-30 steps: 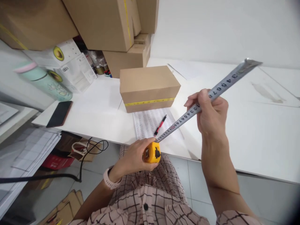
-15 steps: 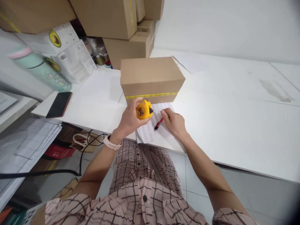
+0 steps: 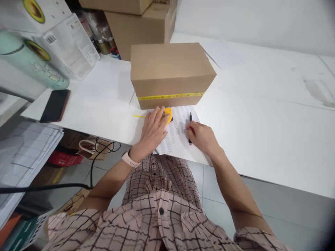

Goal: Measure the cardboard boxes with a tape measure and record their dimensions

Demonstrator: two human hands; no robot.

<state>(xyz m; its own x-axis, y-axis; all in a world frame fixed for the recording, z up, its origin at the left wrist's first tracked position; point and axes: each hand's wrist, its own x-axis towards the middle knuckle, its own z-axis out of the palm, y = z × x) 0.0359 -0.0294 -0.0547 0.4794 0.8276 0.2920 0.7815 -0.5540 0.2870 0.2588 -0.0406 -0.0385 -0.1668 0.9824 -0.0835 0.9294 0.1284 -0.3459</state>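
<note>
Tape measure (image 3: pixel 168 112) lies under loosely spread left fingers (image 3: pixel 154 119); right fingers (image 3: pixel 195 126) curl around a pen (image 3: pixel 190 117).

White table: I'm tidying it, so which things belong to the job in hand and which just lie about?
In use, it seems:
tape measure, under the left hand
pen, in the right hand
printed sheets
nearest carton, perhaps

Lying about, probably:
phone
green bottle
avocado-printed box

tape measure (image 3: pixel 169 112) partly hidden, sheet print (image 3: pixel 170 137) illegible, bottle (image 3: pixel 34 66) cropped

Soft, bright light covers the white table (image 3: pixel 261 132); right corners look dark.
</note>
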